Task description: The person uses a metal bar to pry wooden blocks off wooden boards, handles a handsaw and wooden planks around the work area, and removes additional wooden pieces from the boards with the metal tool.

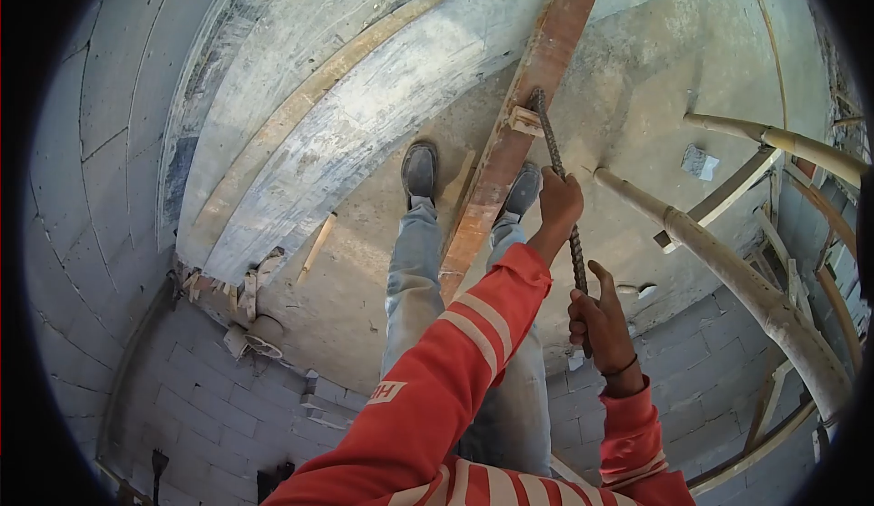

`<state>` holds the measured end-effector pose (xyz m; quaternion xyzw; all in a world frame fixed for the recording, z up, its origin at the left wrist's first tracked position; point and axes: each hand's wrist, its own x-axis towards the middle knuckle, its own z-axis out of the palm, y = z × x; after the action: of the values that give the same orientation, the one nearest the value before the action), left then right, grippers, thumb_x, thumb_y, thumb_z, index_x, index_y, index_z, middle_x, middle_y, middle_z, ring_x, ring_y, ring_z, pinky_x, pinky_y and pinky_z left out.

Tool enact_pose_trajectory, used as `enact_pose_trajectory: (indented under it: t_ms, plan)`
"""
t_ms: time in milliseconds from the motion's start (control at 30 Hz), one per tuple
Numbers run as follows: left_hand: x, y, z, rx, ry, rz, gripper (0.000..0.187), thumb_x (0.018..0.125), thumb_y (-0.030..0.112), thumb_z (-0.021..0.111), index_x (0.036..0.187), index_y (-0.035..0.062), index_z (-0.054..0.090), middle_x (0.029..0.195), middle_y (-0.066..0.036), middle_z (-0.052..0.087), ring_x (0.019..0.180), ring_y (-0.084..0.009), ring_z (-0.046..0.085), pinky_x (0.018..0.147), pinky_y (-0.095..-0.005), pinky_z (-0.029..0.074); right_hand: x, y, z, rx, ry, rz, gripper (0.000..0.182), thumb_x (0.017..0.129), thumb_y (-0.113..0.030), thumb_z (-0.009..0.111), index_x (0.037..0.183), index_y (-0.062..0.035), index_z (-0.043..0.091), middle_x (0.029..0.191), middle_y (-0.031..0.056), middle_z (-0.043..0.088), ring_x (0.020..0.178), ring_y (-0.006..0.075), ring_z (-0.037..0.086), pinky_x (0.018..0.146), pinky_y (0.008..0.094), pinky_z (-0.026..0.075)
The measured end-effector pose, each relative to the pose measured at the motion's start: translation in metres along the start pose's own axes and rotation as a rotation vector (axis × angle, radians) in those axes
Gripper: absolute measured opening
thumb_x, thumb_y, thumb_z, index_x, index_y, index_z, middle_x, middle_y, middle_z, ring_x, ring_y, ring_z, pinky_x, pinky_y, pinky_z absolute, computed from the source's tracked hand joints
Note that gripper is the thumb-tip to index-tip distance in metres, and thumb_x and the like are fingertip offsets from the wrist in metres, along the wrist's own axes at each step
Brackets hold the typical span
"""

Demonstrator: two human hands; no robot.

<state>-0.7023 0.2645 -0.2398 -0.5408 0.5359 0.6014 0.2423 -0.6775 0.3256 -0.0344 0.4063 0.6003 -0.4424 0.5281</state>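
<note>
My left hand (560, 204) is wrapped round the middle of a ribbed steel rebar rod (552, 140). Lower down the same rod, my right hand (604, 320) grips it near its bottom end, with the index finger stretched out. The rod's far end reaches a small wooden block (526, 121) on a long reddish-brown board (555, 46), and overlaps the board there. This board runs slantwise between my two shoes (420, 171).
Large curved grey-white panels (391, 96) lie to the left beside a block wall (100, 142). A thin wooden stick (316, 247) rests on the concrete floor (637, 106). Round wooden poles (719, 265) and timber pieces (724, 192) obstruct the right side.
</note>
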Motion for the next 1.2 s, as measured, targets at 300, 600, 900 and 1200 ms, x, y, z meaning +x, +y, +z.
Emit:
enact_pose_trajectory:
  t_ms: [300, 600, 900, 1200]
  plan:
    - [0.033, 0.105, 0.035, -0.690, 0.073, -0.411, 0.027, 0.093, 0.019, 0.050, 0.108, -0.0024, 0.042, 0.065, -0.010, 0.052, 0.043, -0.0209, 0.049, 0.043, -0.0362, 0.043, -0.010, -0.154, -0.030, 0.419, -0.255, -0.087, 0.057, 0.097, -0.019, 0.052, 0.144, 0.0030, 0.028, 0.075, 0.0002, 0.042, 0.052, 0.0006, 0.036, 0.040, 0.0160, 0.025]
    - [-0.011, 0.029, -0.013, -0.129, -0.190, 0.216, 0.030, 0.098, 0.032, 0.049, 0.103, 0.0034, 0.043, 0.067, -0.006, 0.052, 0.054, -0.0166, 0.051, 0.053, -0.0331, 0.042, 0.011, 0.052, 0.035, -0.038, 0.106, -0.323, 0.051, 0.102, -0.037, 0.040, 0.133, 0.0032, 0.039, 0.058, -0.0050, 0.037, 0.044, 0.0031, 0.035, 0.039, 0.0207, 0.030]
    - [0.001, 0.010, -0.057, 0.114, -0.174, 0.399, 0.038, 0.099, 0.029, 0.047, 0.121, -0.0016, 0.041, 0.097, -0.029, 0.059, 0.092, -0.0434, 0.059, 0.081, -0.0468, 0.044, 0.048, 0.092, 0.079, 0.302, 0.052, -0.104, 0.044, 0.099, -0.049, 0.042, 0.080, -0.0101, 0.044, 0.056, -0.0058, 0.032, 0.041, 0.0040, 0.031, 0.037, 0.0216, 0.023]
    - [0.017, -0.014, -0.029, 0.147, -0.059, 0.123, 0.038, 0.093, 0.025, 0.052, 0.116, -0.0038, 0.040, 0.095, -0.032, 0.060, 0.092, -0.0505, 0.058, 0.081, -0.0545, 0.043, 0.005, 0.004, 0.036, 0.241, -0.120, 0.297, 0.019, 0.096, -0.029, 0.053, 0.098, -0.0113, 0.046, 0.062, -0.0063, 0.031, 0.047, 0.0033, 0.028, 0.040, 0.0211, 0.022]
